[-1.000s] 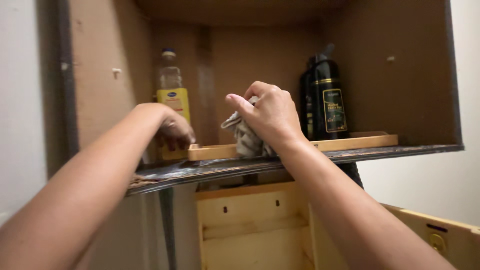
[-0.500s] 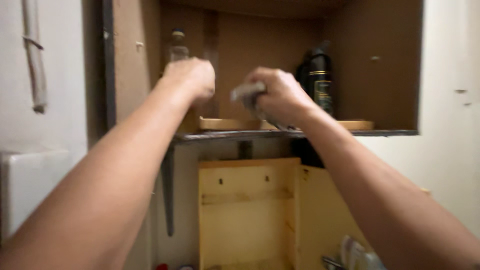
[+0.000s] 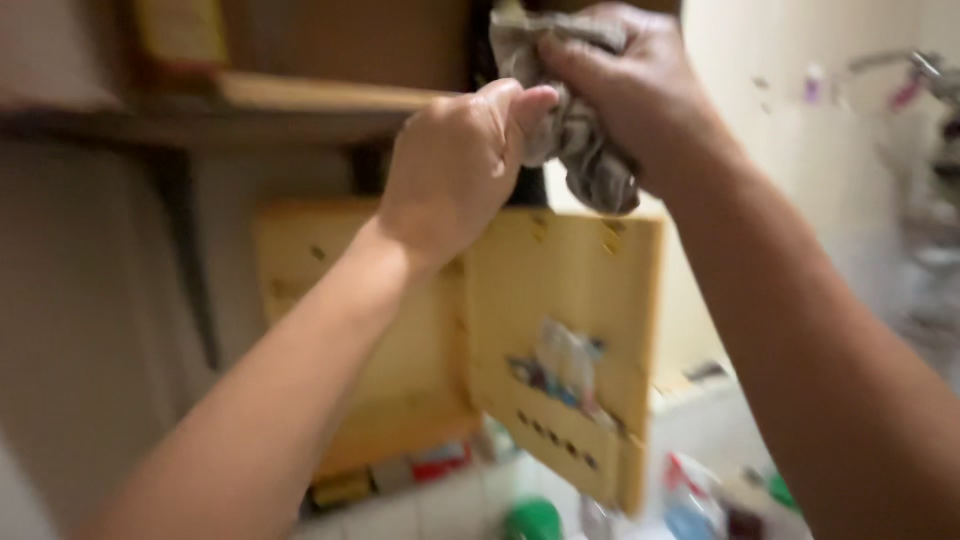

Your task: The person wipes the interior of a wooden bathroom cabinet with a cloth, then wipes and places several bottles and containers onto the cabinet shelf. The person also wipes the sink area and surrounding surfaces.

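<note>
Both hands, left hand (image 3: pixel 455 165) and right hand (image 3: pixel 625 85), have left the shelf (image 3: pixel 300 95), fingers now gripping the grey rag (image 3: pixel 580 150) between them.

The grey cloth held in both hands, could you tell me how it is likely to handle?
The grey cloth is probably limp: it bunches between the right hand and left hand, its end hanging loose. It looks light and unlikely to slip, being crumpled in the grip.

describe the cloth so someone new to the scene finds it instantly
Start at the yellow wooden cabinet with its open door, then look straight above it. Both hands meet there, left hand and right hand, gripping a crumpled grey cloth, the only soft, wrinkled thing among hard surfaces.
</note>
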